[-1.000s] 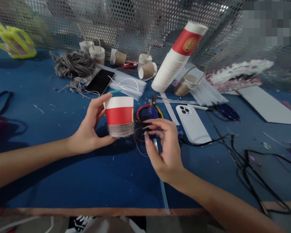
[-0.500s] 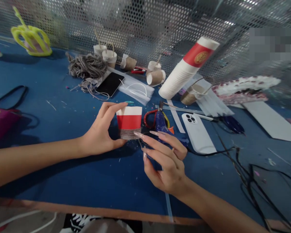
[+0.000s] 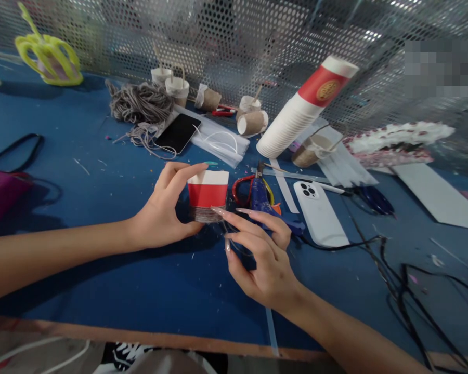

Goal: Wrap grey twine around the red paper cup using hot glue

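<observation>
My left hand (image 3: 159, 205) grips a red and white paper cup (image 3: 208, 193) from its left side, fingers at the top and thumb by the bottom. Grey-brown cord (image 3: 203, 214) is wound in several rows round the cup's lower part. My right hand (image 3: 263, 254) is at the cup's lower right, one fingertip touching the wound cord. Its thumb and a finger pinch the loose end of the cord, which runs down from the cup. Just behind the right hand lie a blue glue gun (image 3: 259, 192) and red and yellow-handled scissors (image 3: 242, 191).
Behind the cup are a heap of grey cord (image 3: 140, 104), a black phone (image 3: 178, 133) and several small cord-wrapped cups. A leaning stack of paper cups (image 3: 292, 119) stands right of centre, near a white phone (image 3: 320, 213). Black cables (image 3: 401, 291) trail at right; a perforated metal screen (image 3: 226, 47) borders the back.
My right hand has shifted slightly left, its fingertip moving further along the cord on the cup. My left hand keeps its hold, and the cup stays nearly in place.
</observation>
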Tool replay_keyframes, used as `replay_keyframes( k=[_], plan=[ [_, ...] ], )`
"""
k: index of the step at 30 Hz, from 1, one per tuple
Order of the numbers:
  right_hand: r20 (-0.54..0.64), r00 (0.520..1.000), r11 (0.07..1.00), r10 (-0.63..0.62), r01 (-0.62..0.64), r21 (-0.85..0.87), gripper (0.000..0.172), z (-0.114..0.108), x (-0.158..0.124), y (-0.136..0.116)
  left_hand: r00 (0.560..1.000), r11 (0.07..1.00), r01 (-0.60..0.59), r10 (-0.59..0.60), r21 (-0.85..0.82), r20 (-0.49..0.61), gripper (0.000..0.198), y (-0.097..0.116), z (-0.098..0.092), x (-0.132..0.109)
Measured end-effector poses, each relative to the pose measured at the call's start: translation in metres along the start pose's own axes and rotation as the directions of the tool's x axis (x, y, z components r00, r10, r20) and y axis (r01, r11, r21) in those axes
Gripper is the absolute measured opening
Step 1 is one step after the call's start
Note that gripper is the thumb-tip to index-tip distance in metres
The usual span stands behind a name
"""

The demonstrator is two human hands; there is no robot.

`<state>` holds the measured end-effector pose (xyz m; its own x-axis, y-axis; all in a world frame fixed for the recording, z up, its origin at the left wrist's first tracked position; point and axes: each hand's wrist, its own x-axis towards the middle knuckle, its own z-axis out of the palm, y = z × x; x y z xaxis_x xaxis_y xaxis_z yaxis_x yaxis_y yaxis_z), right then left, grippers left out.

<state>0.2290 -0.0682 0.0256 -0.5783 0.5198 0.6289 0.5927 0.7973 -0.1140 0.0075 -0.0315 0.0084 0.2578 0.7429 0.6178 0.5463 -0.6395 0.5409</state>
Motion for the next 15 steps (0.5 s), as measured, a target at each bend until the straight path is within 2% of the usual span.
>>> replay_keyframes(
  k=[6, 11, 15],
  plan=[
    [0.009, 1.000, 0.998, 0.003, -0.003, 0.068, 0.030, 0.0019, -0.0019, 0.0017, 0.999, 0.999, 0.031, -0.032, 0.016, 0.025, 0.075, 0.0011, -0.0012, -0.0001],
    [0.079, 0.997, 0.994, 0.017, -0.025, 0.105, 0.033, 0.0035, -0.0036, 0.0012, 0.998, 0.998, 0.058, -0.059, 0.030, 0.037, 0.073, 0.0039, -0.0012, 0.0000],
    [0.068, 0.998, 0.991, 0.012, -0.021, 0.129, 0.034, 0.0033, -0.0009, 0.0005, 0.997, 0.997, 0.067, -0.068, 0.034, 0.046, 0.074, 0.0052, -0.0013, -0.0005]
  ],
)
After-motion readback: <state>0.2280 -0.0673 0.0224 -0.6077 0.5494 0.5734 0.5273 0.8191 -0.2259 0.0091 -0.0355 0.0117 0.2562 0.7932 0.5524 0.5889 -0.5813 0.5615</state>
